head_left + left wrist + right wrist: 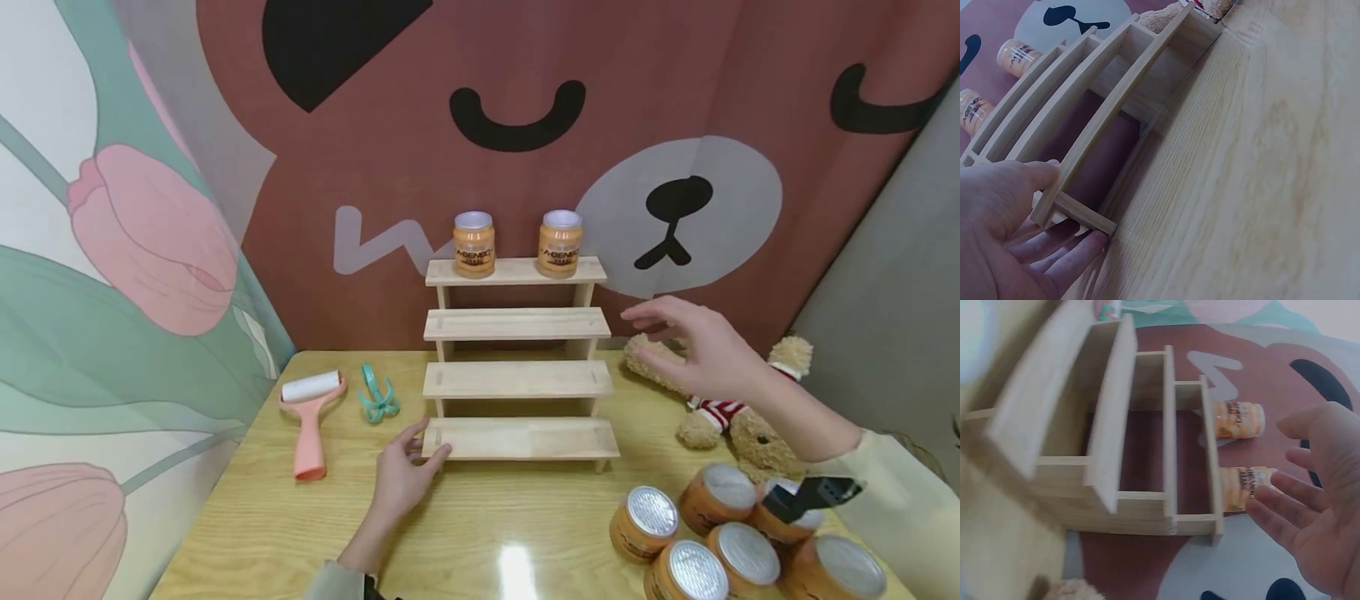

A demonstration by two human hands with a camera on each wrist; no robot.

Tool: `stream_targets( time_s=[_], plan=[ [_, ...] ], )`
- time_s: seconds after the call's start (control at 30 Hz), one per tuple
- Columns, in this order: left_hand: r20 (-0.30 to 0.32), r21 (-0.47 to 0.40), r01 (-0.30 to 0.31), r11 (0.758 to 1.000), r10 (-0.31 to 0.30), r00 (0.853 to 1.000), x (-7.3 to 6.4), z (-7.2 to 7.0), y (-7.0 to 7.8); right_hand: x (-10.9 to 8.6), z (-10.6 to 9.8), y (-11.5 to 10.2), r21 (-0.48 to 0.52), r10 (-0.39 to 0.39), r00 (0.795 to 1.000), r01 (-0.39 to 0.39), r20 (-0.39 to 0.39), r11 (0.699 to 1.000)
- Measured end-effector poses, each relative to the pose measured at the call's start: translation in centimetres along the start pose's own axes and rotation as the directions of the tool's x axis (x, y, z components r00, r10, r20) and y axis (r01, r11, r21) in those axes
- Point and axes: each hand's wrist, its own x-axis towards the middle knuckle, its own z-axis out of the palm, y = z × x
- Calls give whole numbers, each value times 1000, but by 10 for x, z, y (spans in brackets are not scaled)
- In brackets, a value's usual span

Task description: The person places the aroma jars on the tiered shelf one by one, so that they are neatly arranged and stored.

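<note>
A four-tier wooden display stand (517, 379) stands on the table. My left hand (403, 475) grips the left end of its lowest step, thumb on the plank and fingers around the side support, as the left wrist view shows. Two orange jars with pale lids, a left jar (474, 245) and a right jar (560, 244), stand upright and apart on the top step. My right hand (701, 350) hovers to the right of the stand, fingers loosely bent and holding nothing. In the right wrist view, its fingers (1285, 506) appear close to the jars.
Several more orange jars (652, 512) stand grouped at the front right, under the right forearm. A teddy bear (761, 442) lies behind them, partly hidden. Left of the stand lie a pink lint roller (309, 442) and a teal claw-like hook (378, 400). A patterned curtain (517, 183) hangs behind.
</note>
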Motion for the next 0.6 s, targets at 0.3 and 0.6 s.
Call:
stream_targets(
  time_s=[0.3, 0.6],
  plan=[
    [-12, -5, -2, 1000, 2, 1000, -1, 2, 2, -44, 13, -7, 6, -74, 993, 74, 94, 997],
    [-6, -8, 2, 1000, -2, 1000, -2, 0, 3, -76, 35, -9, 101, -96, 959, 71, 266, 992]
  ],
)
